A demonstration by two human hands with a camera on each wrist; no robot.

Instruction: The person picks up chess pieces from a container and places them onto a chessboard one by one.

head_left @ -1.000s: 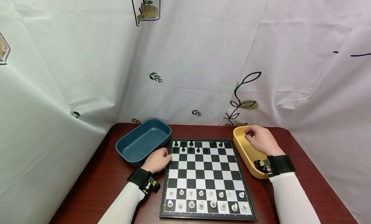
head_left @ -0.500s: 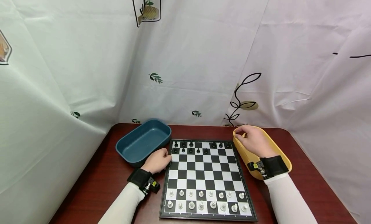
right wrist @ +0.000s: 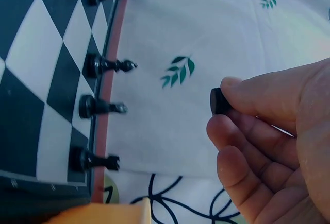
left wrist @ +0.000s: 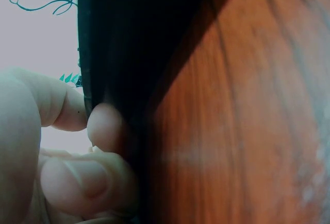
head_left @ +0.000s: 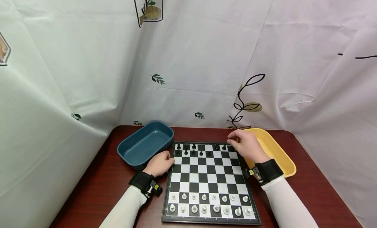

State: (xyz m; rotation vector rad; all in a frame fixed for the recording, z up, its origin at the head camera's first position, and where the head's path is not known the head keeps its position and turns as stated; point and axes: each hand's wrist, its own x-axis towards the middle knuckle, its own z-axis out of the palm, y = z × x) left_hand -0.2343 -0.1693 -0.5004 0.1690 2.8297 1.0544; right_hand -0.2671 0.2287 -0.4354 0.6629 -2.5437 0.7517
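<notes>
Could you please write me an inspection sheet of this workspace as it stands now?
Surface: dark red wooden table, bearing a chessboard and two trays.
Job's things: black pieces on the far two rows, with gaps; white pieces fill the near two rows; a black piece pinched in the right hand.
Clutter: blue tray left of the board, yellow tray right of it; nothing seen in the parts that show.
Grippers: left hand grips the board's left edge; right hand over the board's far right corner.
Cables: nothing seen.
Surroundings: white curtain printed with leaves on all sides.
</notes>
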